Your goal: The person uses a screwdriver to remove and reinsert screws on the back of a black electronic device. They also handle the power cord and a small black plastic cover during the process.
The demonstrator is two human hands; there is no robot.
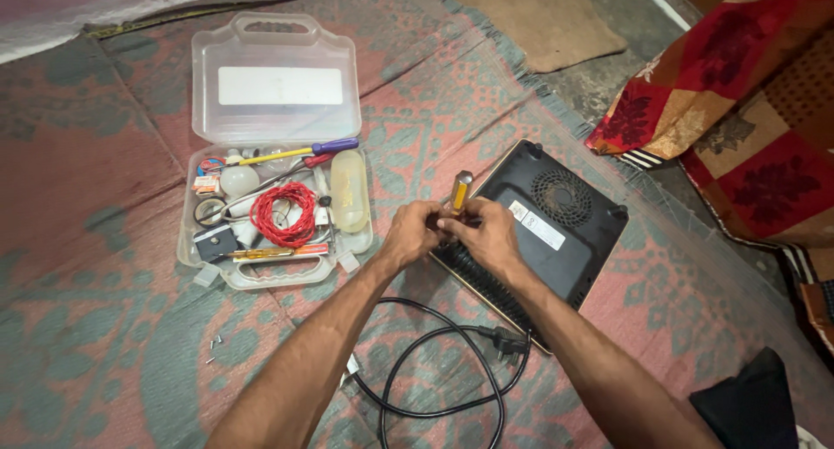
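Note:
A black flat appliance lies upside down on the patterned mat, its round vent grille facing up. A yellow-handled screwdriver stands upright at its near left corner. My left hand and my right hand are closed together around the screwdriver's lower part, fingers touching. The tip is hidden behind my fingers. The appliance's black power cord with its plug loops on the mat below my forearms.
An open clear plastic tool case lies to the left, holding a red wire coil, a yellow-and-purple screwdriver, bulbs and small parts. A few loose screws lie on the mat. A patchwork cloth sits at right.

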